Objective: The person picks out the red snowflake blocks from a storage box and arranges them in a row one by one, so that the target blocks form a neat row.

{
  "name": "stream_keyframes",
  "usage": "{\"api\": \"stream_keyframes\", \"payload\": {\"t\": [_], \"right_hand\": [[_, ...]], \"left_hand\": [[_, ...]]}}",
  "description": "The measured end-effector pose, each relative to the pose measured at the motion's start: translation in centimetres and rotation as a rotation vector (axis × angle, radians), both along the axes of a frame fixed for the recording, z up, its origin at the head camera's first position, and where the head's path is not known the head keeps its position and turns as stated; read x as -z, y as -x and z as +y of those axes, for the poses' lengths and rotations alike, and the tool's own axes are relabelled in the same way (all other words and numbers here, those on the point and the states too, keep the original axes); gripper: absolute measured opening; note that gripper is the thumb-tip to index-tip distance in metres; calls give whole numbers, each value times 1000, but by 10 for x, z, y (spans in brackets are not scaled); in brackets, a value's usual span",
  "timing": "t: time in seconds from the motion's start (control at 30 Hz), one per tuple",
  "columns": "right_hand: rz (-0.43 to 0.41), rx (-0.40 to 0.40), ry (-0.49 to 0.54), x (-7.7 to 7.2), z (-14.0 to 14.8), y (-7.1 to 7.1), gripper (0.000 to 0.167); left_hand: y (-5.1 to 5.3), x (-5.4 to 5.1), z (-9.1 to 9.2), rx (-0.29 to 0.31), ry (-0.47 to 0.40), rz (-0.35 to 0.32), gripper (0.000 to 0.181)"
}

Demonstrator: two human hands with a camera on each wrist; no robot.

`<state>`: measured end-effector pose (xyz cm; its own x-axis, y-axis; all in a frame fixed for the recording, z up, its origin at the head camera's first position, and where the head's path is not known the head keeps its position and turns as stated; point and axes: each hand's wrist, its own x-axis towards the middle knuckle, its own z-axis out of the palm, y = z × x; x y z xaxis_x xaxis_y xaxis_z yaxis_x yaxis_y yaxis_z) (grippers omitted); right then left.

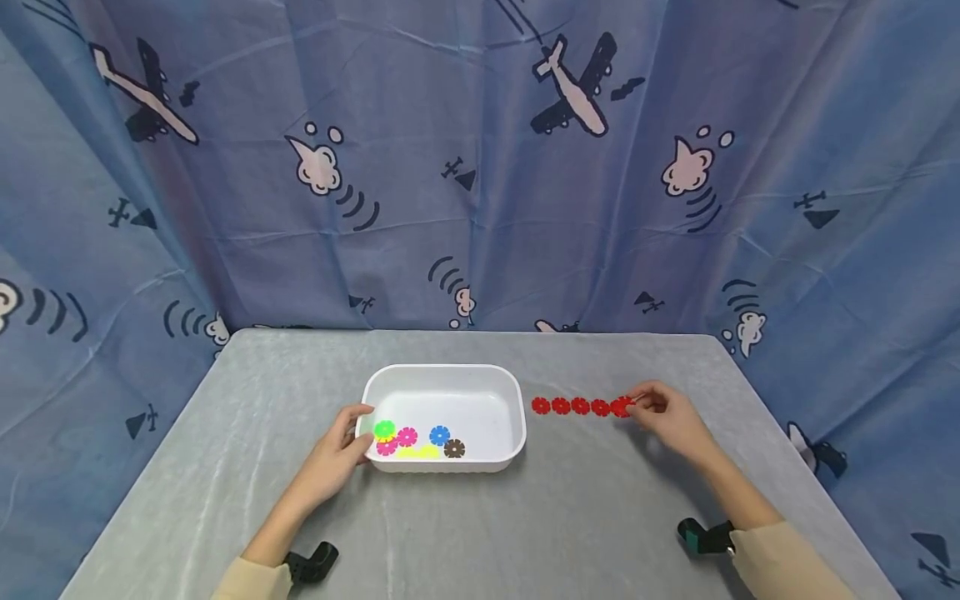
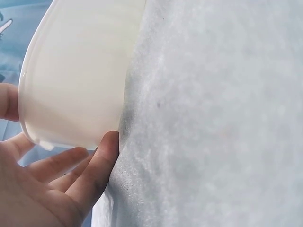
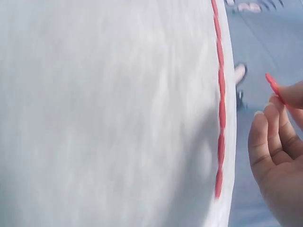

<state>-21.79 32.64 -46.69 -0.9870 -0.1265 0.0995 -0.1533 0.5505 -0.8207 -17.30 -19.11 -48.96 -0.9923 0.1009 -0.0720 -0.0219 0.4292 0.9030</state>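
My left hand (image 1: 333,458) grips the left end of a white plastic tray (image 1: 444,467), with fingers on its rim and outer wall in the left wrist view. Inside the tray lie notched plastic discs: a green disc (image 1: 384,429), pink discs (image 1: 407,437), a blue disc (image 1: 439,435), a brown disc (image 1: 454,448) and yellow pieces (image 1: 428,452). To the right of the tray runs a row of several red notched discs (image 1: 581,406). At the row's right end, my right hand (image 1: 670,417) pinches a red disc (image 3: 272,83) between thumb and fingertips, raised above the table.
A grey cloth covers the table (image 1: 480,533). Behind it and at both sides hangs a blue curtain (image 1: 420,167) printed with airplanes. Dark wrist-camera mounts (image 1: 705,537) sit at both wrists.
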Motion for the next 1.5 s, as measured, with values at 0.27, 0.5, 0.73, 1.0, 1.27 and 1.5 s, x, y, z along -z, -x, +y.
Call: {"api": "stream_keyframes", "payload": {"t": [0.27,0.5,0.73,1.0,1.27,1.5], "right_hand": [[-1,148,-42,5,41,-4,30],[-61,227,-99,14,66,4,34],[-132,219,-151,15,75,8,34],[-204,201,-188,13,83,14,31],[-183,221,-324,10,83,12,29],[-66,194,-369,-5,63,1,26]], "left_hand": [[1,-1,1,4,0,6,43],[0,-1,1,-7,-4,-4,43],[0,-2,0,-5,-1,5,42],[-1,-4,0,-3,3,-1,43],[-4,-7,-1,15,2,-5,43],[-1,-9,0,3,9,-16,43]]}}
